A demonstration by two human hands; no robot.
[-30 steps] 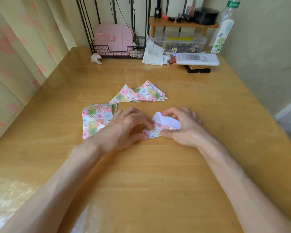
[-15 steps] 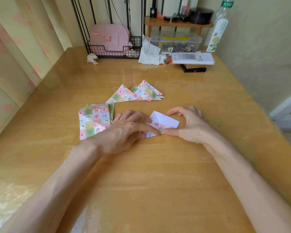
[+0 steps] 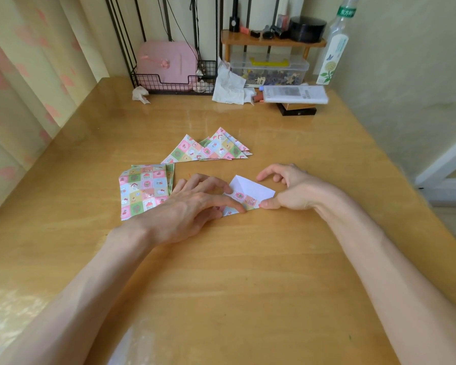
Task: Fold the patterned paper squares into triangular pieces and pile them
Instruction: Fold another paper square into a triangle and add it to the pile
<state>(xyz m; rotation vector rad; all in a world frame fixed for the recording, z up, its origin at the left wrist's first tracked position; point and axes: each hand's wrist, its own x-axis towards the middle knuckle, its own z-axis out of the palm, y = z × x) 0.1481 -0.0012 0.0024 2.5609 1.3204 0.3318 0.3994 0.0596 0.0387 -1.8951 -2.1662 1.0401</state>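
Now, head view: my left hand [image 3: 192,206] lies flat over the left part of the paper [image 3: 250,192] near the middle of the bench [image 3: 248,272]. Its fingers are spread and fairly straight, pressing down: one fingertip sits on the patterned strip and the index reaches along the near fold. My right hand [image 3: 294,192] is at the paper's right corner, thumb tip pressed on that corner; the other fingers arch loosely above the bench, apart from the thumb and off the paper. The paper is partly folded, its white back showing on the far side and a patterned band along the near side.

Just left of my left hand, toward the left edge, lies the stack [image 3: 142,192] of unfolded squares, its near right part hidden under my hand. Beyond both, toward the far edge, is the pile [image 3: 211,150] of folded triangles, fanned and overlapping, apart from the stack.

Along the far edge stand a rack [image 3: 169,83] with a pink case [image 3: 166,63], a tissue [image 3: 229,85], a box [image 3: 269,68] and, near the far right corner, a bottle [image 3: 333,51].
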